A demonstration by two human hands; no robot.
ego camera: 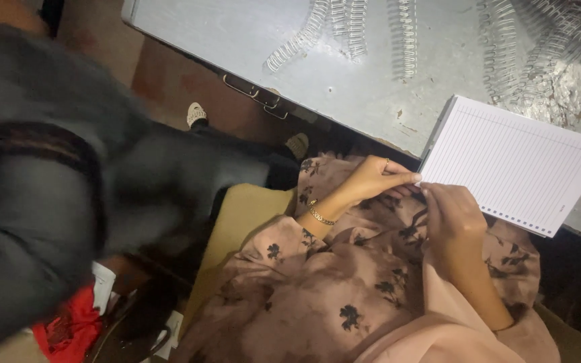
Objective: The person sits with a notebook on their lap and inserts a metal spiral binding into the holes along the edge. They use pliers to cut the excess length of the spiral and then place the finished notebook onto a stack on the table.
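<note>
The head view looks down on a pale grey metal table (371, 87) with a scuffed, rust-flecked top. Several loose silver spiral binding coils (351, 27) lie along its far edge, and more coils (526, 47) lie piled toward the right corner. On the near right part of the table rests a white ruled notepad (516, 165), turned at an angle, with a row of punched holes along its lower edge; its near corner overhangs the table edge toward the lap. Below the table edge spreads a pink fabric with dark flower prints (344, 282), covering the lap. A tan board (243, 222) shows beneath it on the left. A large blurred figure in dark clothing (68, 175) fills the left side and hides much of the floor; a light shoe (196, 114) shows beyond it, and a red cloth (72, 333) lies at the lower left.

The left hand (371, 181), wearing a gold bracelet (319, 215) and a ring, has its fingers drawn together, pinching at the notepad's near left corner. The right hand (452, 218) sits just beside it, fingers curled and closed toward the same corner; whether it grips the paper or something small there cannot be told. The two hands touch or nearly touch at their fingertips.
</note>
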